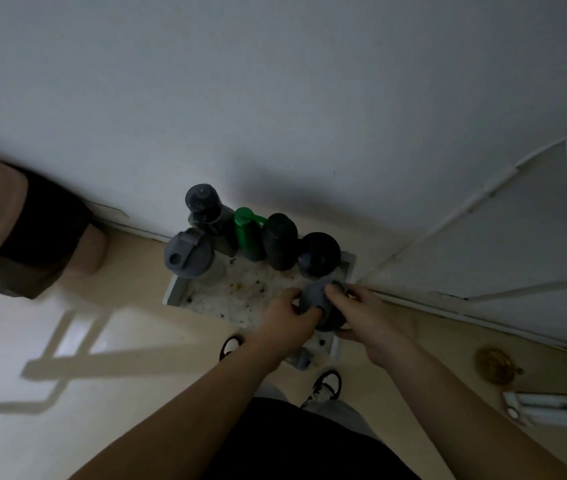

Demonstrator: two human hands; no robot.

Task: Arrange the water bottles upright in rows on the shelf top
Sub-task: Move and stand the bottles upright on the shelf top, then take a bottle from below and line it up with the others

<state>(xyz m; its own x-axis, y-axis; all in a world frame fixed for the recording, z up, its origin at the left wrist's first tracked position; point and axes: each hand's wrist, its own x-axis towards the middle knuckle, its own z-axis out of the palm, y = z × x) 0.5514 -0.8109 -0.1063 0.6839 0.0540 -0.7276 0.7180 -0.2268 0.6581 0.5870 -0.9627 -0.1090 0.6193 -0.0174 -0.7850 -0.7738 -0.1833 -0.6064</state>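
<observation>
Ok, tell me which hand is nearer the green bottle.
Left. The left hand sits below and just right of the green bottle; the right hand is farther right. Both hold the grey-capped bottle.

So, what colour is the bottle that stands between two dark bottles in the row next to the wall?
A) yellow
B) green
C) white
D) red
B: in the back row by the wall, the green bottle stands upright between the tall dark bottle with the lid and the black bottle.
</observation>
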